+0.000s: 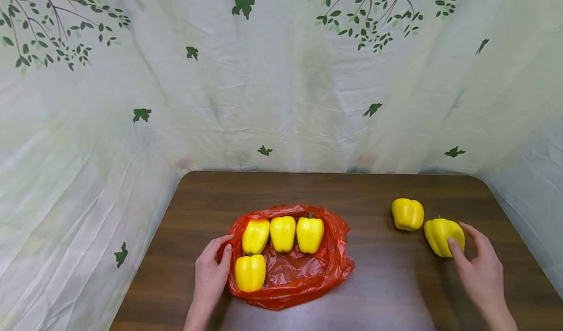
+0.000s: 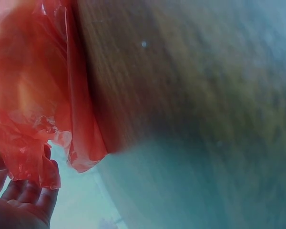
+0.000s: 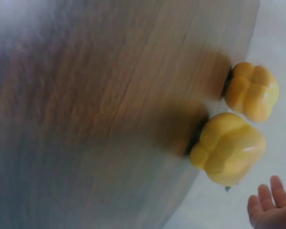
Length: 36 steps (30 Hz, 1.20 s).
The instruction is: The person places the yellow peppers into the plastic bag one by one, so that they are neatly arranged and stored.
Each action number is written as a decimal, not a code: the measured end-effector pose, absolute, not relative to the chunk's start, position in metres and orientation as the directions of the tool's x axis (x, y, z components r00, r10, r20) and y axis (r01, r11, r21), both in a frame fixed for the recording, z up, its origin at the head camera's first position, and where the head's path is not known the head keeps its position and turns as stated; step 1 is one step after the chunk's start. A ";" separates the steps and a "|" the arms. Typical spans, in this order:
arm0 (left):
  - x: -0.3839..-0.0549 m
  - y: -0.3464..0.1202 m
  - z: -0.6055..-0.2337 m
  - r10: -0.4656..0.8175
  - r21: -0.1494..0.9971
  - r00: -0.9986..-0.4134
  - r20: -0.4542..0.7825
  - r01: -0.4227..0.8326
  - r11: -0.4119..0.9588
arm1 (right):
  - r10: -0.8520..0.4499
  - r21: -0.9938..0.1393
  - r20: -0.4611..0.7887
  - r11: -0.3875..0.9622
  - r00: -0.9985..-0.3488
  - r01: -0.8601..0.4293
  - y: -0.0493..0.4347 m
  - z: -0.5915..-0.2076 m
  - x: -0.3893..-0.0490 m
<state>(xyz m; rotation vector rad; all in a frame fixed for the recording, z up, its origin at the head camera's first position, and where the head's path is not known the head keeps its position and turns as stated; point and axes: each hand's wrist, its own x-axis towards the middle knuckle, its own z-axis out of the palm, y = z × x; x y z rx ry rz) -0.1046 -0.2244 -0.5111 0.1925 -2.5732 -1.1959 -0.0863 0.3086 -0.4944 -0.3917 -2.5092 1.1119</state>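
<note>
A red plastic bag (image 1: 303, 292) lies spread on the brown table with its mouth turned up. Inside it sit several yellow bell peppers (image 1: 283, 234), in a row at the back and one at the front left. My left hand (image 1: 212, 270) pinches the bag's left rim; in the left wrist view its fingers lie behind the thin plastic (image 2: 33, 133). At the right, my right hand (image 1: 483, 270) reaches round the near side of a loose yellow bell pepper (image 1: 440, 238), thumb and fingers spread. The right wrist view shows extended fingers (image 3: 279, 193) beside that pepper (image 3: 231, 148).
Another yellow bell pepper (image 1: 407, 214) stands just behind and left of the one by my right hand. Bare brown tabletop (image 1: 374, 253) lies between the bag and these peppers. A pale curtain with leaf prints (image 1: 290, 86) hangs behind the table and along its sides.
</note>
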 end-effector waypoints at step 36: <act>-0.104 -0.223 -0.510 -0.242 0.762 -0.948 0.206 -0.001 0.648 | 0.410 -0.706 -0.089 0.618 -0.908 0.348 0.323 -0.511 -0.122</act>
